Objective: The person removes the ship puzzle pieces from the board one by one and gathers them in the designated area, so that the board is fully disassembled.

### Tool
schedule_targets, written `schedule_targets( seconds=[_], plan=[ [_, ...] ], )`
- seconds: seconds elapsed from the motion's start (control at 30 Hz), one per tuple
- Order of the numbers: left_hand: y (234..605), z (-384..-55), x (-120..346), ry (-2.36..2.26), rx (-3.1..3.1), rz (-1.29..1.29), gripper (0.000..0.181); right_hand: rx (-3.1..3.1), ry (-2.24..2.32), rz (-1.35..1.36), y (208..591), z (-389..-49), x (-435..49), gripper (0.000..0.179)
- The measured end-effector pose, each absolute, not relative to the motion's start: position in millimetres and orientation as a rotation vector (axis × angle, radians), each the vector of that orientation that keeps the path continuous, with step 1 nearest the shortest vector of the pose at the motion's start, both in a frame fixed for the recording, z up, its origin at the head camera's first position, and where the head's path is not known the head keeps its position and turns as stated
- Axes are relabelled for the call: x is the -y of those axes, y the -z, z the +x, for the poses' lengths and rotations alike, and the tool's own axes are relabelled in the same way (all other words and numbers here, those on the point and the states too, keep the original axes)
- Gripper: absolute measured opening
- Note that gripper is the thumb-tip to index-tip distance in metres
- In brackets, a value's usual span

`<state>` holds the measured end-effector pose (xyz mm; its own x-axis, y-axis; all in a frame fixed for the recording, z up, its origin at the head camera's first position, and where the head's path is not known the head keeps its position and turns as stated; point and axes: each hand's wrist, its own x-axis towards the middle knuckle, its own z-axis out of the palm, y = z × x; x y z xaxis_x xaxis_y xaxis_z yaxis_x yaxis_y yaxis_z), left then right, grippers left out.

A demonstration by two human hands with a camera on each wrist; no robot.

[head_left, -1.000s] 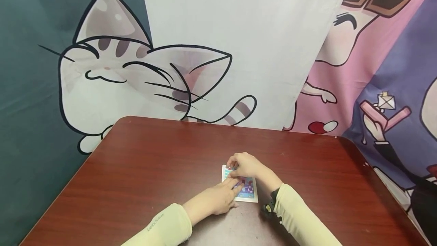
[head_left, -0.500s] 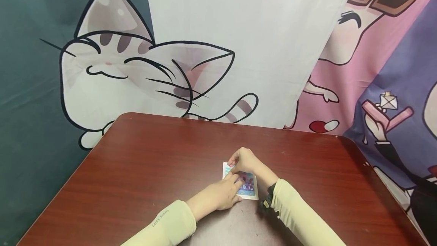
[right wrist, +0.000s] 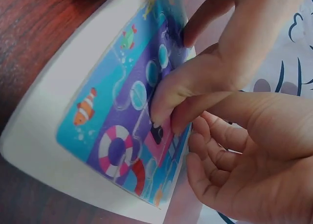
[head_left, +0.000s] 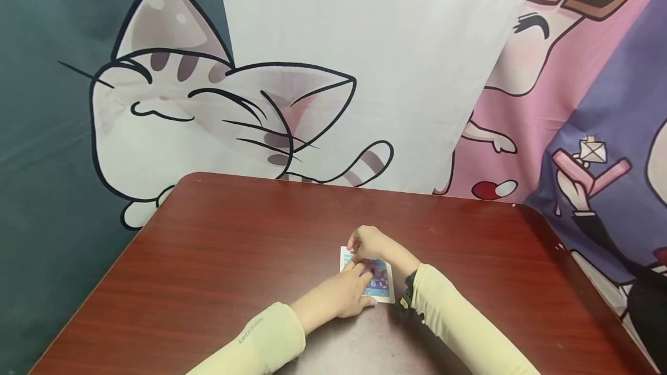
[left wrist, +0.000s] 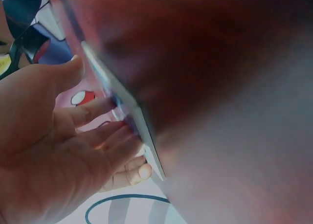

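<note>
A jigsaw puzzle (head_left: 379, 288) in a white frame lies on the table, its picture showing a clownfish (right wrist: 85, 106) and a pink-and-white swim ring (right wrist: 115, 150). My left hand (head_left: 345, 293) reaches over it from the near left, fingers spread and fingertips pressing on the picture. My right hand (head_left: 372, 243) bends over the far part of the board. In the right wrist view its thumb (right wrist: 215, 104) touches the picture beside a left fingertip, while the other fingers curl loosely near the frame's edge. No loose piece shows in either hand.
The red-brown wooden table (head_left: 250, 230) extends round the puzzle on all sides. Behind it hangs a cloth backdrop (head_left: 406, 62) with a cartoon cat and figures. A dark band (head_left: 409, 291) circles the right wrist.
My left hand has slid slightly right and forward over the puzzle. My right hand has shifted a little on the far part. The puzzle stays in nearly the same place.
</note>
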<state>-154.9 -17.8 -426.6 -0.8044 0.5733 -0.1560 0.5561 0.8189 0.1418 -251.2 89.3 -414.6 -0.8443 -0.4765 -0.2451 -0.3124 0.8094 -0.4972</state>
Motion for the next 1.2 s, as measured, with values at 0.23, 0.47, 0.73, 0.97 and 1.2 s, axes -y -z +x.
schedule_targets(
  seconds=[0.23,0.47,0.73,0.97,1.2],
  plan=[
    [421.3,-156.6,16.3,-0.155,-2.741,0.852,0.059,-2.57,0.589,-0.598,411.0,-252.2,-92.7,0.016],
    [417.5,-156.5,16.8,-0.134,-2.747,0.867,0.059,-2.533,0.558,-0.667,403.9,-253.2,-90.4,0.012],
    [416.2,-156.6,20.7,-0.19,-2.709,0.819,0.062,-2.59,0.647,-0.648,411.0,-254.3,-89.7,0.017],
    [419.9,-154.8,18.7,-0.17,-2.72,0.818,0.062,-2.631,0.682,-0.683,416.0,-254.1,-92.7,0.018],
    [418.8,-154.4,21.9,-0.158,-2.713,0.829,0.062,-2.728,0.686,-0.802,416.9,-251.7,-92.1,0.014]
  ],
)
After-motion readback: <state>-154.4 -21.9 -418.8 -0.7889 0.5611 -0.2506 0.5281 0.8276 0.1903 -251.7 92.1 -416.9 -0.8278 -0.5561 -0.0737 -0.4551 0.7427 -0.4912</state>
